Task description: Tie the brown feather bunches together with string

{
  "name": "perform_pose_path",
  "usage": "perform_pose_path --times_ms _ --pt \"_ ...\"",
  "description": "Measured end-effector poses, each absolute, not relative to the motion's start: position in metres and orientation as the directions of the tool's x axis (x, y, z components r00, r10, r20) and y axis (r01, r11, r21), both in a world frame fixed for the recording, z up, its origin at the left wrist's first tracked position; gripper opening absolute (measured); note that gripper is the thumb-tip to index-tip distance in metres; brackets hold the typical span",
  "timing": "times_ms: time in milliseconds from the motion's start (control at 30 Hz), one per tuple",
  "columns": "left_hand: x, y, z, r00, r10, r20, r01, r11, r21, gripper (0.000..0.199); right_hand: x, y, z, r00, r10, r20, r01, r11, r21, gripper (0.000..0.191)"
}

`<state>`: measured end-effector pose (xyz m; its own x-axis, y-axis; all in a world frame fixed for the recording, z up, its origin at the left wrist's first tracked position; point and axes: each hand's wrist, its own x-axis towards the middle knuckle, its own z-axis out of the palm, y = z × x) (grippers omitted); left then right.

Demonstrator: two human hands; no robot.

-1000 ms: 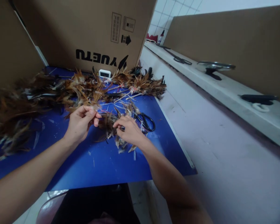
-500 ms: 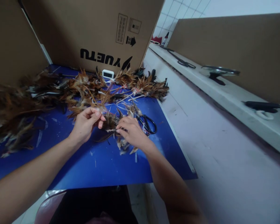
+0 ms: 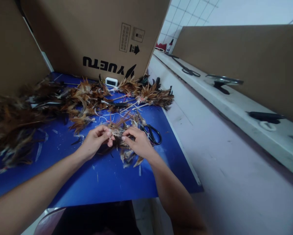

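Over the blue table top, my left hand pinches a small bunch of brown feathers at its pale base. My right hand is at the other side of the bunch, thumb and forefinger drawn together against its fluffy part; exactly what they grip is too small to tell. Loose brown and grey feathers lie beneath and beside the right hand. A pair of scissors with black handles rests just right of that hand, its blades hidden by feathers.
Piles of brown feathers cover the table's left and back. A small white digital display stands before a cardboard box. On the right, a white ledge carries scissors and a black-handled tool.
My left hand has come rightward and nearer to me with the feathers, closing in on my right hand. The feather bunch now sits between both hands. The view has shifted slightly.
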<state>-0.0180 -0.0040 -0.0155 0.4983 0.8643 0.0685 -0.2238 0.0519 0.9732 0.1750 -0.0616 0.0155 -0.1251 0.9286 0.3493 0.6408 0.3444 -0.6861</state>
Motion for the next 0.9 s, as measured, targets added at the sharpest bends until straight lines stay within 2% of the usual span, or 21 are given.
perform_pose_path --times_ms 267,367,500,633,900 --pt "-0.021 0.001 -0.013 0.472 0.870 0.140 -0.100 -0.105 0.989 0.022 0.181 -0.059 0.011 0.029 0.970 0.240 0.522 0.190 -0.832 0.007" --pt "-0.024 0.001 -0.011 0.466 0.861 0.204 -0.046 -0.207 0.977 0.022 0.187 -0.056 0.006 0.103 0.965 0.242 0.535 0.151 -0.831 0.010" --pt "-0.027 0.002 -0.008 0.530 0.792 0.303 0.062 -0.392 0.918 0.020 0.195 -0.054 0.006 0.156 0.934 0.320 0.580 0.175 -0.795 0.012" --pt "-0.028 0.003 -0.005 0.583 0.688 0.432 0.149 -0.613 0.776 0.017 0.199 -0.058 0.016 0.056 0.893 0.446 0.610 0.323 -0.724 0.010" --pt "-0.028 0.003 -0.002 0.598 0.617 0.512 0.207 -0.735 0.645 0.017 0.193 -0.065 0.024 -0.195 0.802 0.565 0.651 0.536 -0.538 0.016"
